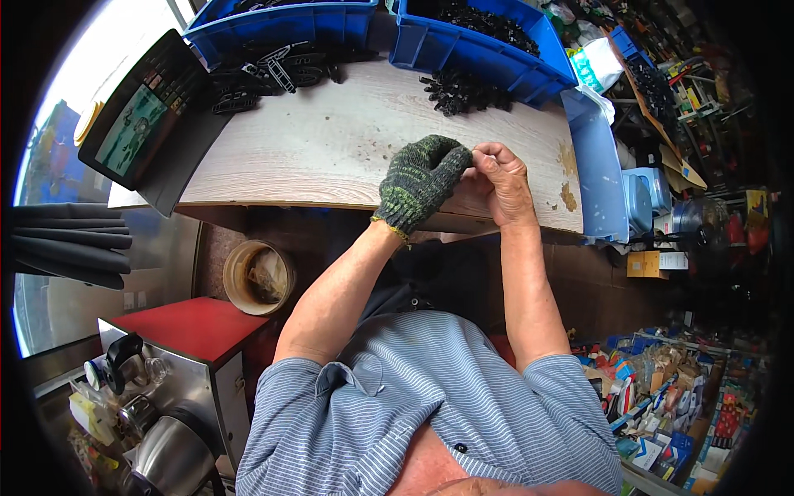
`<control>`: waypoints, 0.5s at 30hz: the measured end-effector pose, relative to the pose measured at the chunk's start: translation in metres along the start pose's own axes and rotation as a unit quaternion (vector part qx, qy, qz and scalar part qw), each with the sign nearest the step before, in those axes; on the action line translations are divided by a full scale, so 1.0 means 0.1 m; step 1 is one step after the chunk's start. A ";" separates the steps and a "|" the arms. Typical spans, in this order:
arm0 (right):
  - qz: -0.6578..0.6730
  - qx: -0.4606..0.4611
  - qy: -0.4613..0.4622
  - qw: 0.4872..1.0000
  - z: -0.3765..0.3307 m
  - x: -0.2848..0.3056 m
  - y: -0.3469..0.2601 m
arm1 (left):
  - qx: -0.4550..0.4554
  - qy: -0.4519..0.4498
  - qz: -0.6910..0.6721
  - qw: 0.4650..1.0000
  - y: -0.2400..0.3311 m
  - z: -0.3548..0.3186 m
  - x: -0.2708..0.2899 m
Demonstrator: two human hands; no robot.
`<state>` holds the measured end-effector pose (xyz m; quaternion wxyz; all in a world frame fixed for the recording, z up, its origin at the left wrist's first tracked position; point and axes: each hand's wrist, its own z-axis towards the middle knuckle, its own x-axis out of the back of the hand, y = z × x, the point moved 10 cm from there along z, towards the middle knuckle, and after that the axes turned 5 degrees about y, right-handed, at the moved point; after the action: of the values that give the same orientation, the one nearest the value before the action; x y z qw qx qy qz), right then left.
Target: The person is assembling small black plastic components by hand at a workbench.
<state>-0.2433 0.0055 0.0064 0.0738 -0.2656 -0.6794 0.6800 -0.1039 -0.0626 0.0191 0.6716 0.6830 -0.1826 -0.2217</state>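
Note:
Over the near edge of the pale wood-grain table (314,157), my two hands meet. My left hand (422,178) wears a dark green knitted glove and is closed, its fingers curled toward the right hand. My right hand (503,183) is bare, its thumb and forefinger pinched together at the glove's fingertips. Whatever lies between them is too small or too hidden to make out. Beyond the hands is a heap of small black parts (463,93). Farther left on the table lie larger black parts (281,70), some with pale edges.
Two blue bins, a left one (281,26) and a right one (488,56) holding black parts, line the far edge. A tablet (136,124) stands at left. A blue container (597,165) adjoins the right edge. A bucket (258,277) and red-topped cabinet (186,324) stand below left.

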 end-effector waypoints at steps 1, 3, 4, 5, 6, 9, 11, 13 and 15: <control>0.001 0.000 -0.003 1.000 0.00 -0.01 0.01 | -0.001 0.003 0.002 1.000 0.02 0.00 0.01; 0.015 -0.003 0.033 0.999 -0.02 -0.02 0.00 | 0.054 -0.005 -0.033 0.998 -0.04 -0.02 0.01; 0.016 -0.003 0.030 0.999 -0.02 -0.06 -0.02 | 0.037 -0.004 -0.040 0.998 -0.05 0.00 0.02; 0.008 -0.001 0.041 0.999 -0.02 -0.06 -0.05 | 0.037 -0.003 -0.039 0.999 -0.03 -0.01 0.02; -0.001 0.002 0.051 0.999 -0.02 -0.06 -0.08 | 0.045 0.001 -0.042 0.998 -0.01 -0.03 0.03; -0.079 -0.022 0.018 0.996 -0.04 -0.17 -0.13 | 0.032 0.025 -0.067 0.997 -0.06 -0.03 0.08; -0.091 -0.050 -0.005 0.995 -0.03 -0.19 -0.12 | 0.010 0.044 -0.090 0.995 -0.03 -0.04 0.12; -0.104 -0.078 -0.026 0.991 -0.03 -0.19 -0.05 | 0.046 0.035 -0.084 0.995 -0.02 -0.07 0.10; -0.119 -0.033 -0.026 0.992 -0.05 -0.20 -0.07 | 0.026 0.035 -0.096 0.994 -0.04 -0.04 0.10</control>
<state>-0.2263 0.0010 0.0190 0.1275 -0.1675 -0.7297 0.6506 -0.0933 -0.0642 0.0142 0.6349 0.7221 -0.0989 -0.2562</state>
